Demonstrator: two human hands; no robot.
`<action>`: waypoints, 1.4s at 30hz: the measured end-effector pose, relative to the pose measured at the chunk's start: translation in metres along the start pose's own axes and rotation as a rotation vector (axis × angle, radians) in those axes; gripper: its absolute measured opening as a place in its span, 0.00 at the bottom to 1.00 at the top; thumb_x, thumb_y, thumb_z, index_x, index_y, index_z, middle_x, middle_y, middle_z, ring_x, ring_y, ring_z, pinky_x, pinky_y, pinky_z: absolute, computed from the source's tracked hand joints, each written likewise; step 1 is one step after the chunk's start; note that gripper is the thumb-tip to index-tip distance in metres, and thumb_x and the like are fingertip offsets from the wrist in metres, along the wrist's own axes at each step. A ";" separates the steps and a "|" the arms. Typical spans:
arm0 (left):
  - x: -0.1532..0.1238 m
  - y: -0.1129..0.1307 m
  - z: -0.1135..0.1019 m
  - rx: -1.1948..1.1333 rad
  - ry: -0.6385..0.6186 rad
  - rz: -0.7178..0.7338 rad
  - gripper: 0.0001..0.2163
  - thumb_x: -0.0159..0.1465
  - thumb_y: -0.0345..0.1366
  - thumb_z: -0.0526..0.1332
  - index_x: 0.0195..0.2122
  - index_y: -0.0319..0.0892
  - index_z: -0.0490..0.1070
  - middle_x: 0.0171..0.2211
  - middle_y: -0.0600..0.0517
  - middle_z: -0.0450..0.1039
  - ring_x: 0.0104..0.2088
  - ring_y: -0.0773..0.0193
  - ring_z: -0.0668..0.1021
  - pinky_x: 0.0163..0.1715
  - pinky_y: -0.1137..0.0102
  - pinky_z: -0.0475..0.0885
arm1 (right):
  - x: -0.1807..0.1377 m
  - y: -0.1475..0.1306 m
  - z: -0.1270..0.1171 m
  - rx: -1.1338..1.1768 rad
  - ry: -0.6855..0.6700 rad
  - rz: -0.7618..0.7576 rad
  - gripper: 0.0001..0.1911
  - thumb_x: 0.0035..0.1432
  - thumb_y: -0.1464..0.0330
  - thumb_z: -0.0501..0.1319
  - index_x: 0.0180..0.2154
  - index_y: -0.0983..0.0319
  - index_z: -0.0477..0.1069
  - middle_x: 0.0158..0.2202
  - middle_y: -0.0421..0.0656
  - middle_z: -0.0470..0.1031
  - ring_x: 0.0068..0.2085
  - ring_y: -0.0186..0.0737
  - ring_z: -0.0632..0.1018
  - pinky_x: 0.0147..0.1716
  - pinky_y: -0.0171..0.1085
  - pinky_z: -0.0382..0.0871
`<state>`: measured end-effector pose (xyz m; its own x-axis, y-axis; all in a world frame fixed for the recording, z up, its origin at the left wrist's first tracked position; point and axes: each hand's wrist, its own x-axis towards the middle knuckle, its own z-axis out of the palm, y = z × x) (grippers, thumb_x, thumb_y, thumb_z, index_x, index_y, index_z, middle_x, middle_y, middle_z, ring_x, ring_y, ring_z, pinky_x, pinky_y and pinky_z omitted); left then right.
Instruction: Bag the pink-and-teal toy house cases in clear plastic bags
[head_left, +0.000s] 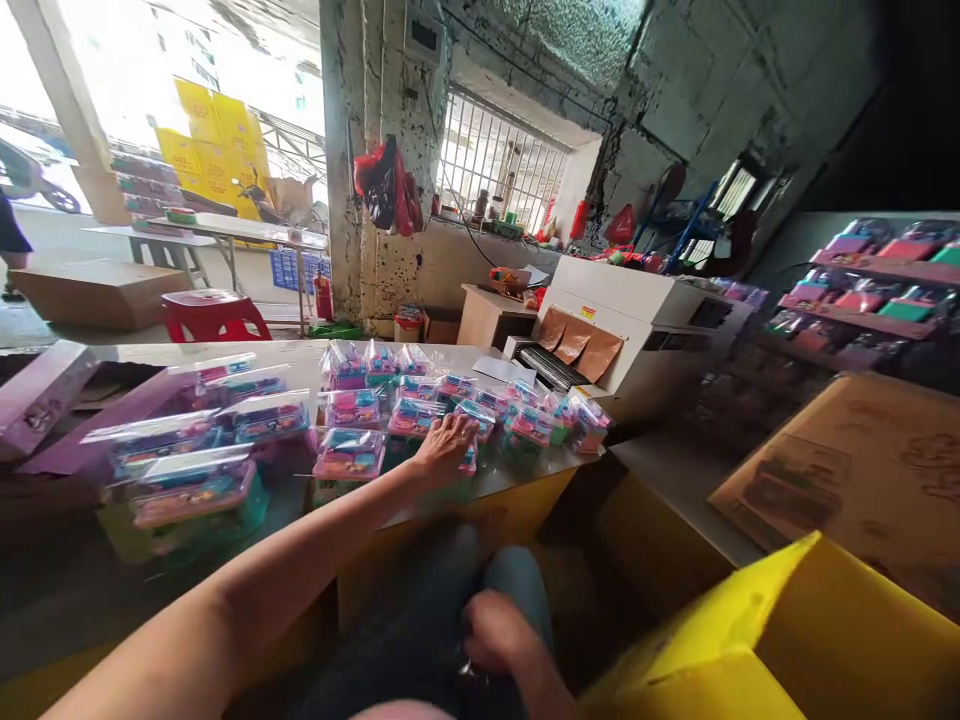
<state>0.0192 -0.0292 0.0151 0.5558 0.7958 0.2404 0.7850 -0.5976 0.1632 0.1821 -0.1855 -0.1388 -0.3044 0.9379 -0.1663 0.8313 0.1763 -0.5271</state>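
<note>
My left hand (448, 440) reaches over the work table, its fingers stretched forward and a little apart, on or just above the small plastic-wrapped boxes. One wrapped pink-and-blue box (470, 461) shows partly under its edge, and another box (415, 417) lies just left of it. Whether the fingers touch them is hard to see. Down at my lap, my right hand (499, 630) is closed with curled fingers. A small shiny spot shows beside it; what it holds, if anything, is hidden. More wrapped boxes (350, 452) stand in rows around my left hand.
Larger wrapped boxes (199, 495) and a purple carton (45, 400) sit at the left. A machine (600, 310) with brown flaps and a roller conveyor (551, 368) stands beyond the table. At the right are an open yellow carton (720, 620) and a brown carton (847, 480).
</note>
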 end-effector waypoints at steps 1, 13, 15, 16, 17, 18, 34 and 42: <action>-0.014 0.005 0.002 -0.084 0.057 0.063 0.35 0.57 0.41 0.68 0.65 0.45 0.58 0.63 0.39 0.60 0.62 0.41 0.63 0.59 0.49 0.61 | -0.005 0.001 -0.010 0.007 0.003 0.022 0.08 0.37 0.78 0.61 0.16 0.60 0.74 0.18 0.42 0.75 0.25 0.42 0.77 0.24 0.34 0.61; -0.157 0.043 0.056 -1.537 -0.016 -0.129 0.30 0.48 0.55 0.72 0.45 0.37 0.75 0.33 0.46 0.78 0.31 0.61 0.78 0.35 0.66 0.73 | -0.032 -0.050 -0.082 0.600 0.471 -0.053 0.26 0.55 0.45 0.62 0.24 0.62 0.69 0.22 0.41 0.72 0.25 0.35 0.71 0.28 0.33 0.65; -0.156 0.030 0.043 -1.623 0.009 -0.200 0.25 0.48 0.55 0.72 0.34 0.36 0.76 0.27 0.48 0.77 0.26 0.65 0.76 0.31 0.69 0.70 | -0.034 -0.053 -0.082 0.692 0.386 -0.075 0.24 0.53 0.46 0.64 0.28 0.62 0.72 0.25 0.41 0.73 0.27 0.36 0.73 0.31 0.34 0.67; -0.156 0.023 0.037 -1.623 0.028 -0.215 0.24 0.48 0.54 0.73 0.31 0.36 0.75 0.25 0.49 0.76 0.25 0.67 0.75 0.29 0.70 0.69 | -0.035 -0.053 -0.082 0.738 0.329 -0.086 0.24 0.52 0.47 0.66 0.30 0.62 0.73 0.26 0.41 0.74 0.28 0.36 0.74 0.32 0.34 0.68; -0.157 0.017 0.032 -1.613 0.045 -0.223 0.23 0.48 0.53 0.73 0.30 0.36 0.75 0.24 0.50 0.75 0.24 0.67 0.74 0.28 0.71 0.68 | -0.035 -0.054 -0.082 0.769 0.281 -0.093 0.23 0.51 0.48 0.67 0.32 0.63 0.74 0.27 0.41 0.75 0.29 0.36 0.75 0.32 0.34 0.69; -0.156 0.013 0.029 -1.606 0.056 -0.232 0.22 0.48 0.52 0.73 0.30 0.36 0.76 0.23 0.50 0.75 0.23 0.68 0.73 0.26 0.72 0.67 | -0.035 -0.054 -0.082 0.782 0.257 -0.096 0.23 0.50 0.48 0.68 0.33 0.63 0.75 0.27 0.41 0.74 0.29 0.36 0.75 0.32 0.34 0.69; -0.161 -0.060 -0.007 -0.166 0.385 -0.231 0.19 0.62 0.43 0.63 0.54 0.47 0.69 0.57 0.43 0.68 0.59 0.48 0.67 0.60 0.54 0.62 | -0.011 -0.032 -0.067 0.401 0.427 -0.017 0.13 0.53 0.62 0.63 0.41 0.60 0.73 0.30 0.40 0.75 0.31 0.38 0.74 0.34 0.36 0.68; -0.088 -0.133 -0.050 0.221 -0.219 0.003 0.47 0.51 0.54 0.68 0.68 0.40 0.53 0.62 0.37 0.62 0.62 0.42 0.65 0.61 0.56 0.57 | 0.100 -0.098 -0.016 0.547 0.020 -0.135 0.52 0.48 0.73 0.67 0.69 0.64 0.45 0.28 0.35 0.72 0.29 0.35 0.71 0.32 0.34 0.67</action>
<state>-0.1481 -0.0245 0.0198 0.5851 0.8105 0.0250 0.8104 -0.5833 -0.0553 0.0776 -0.1043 -0.0908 -0.3780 0.9242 -0.0548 0.4221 0.1194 -0.8987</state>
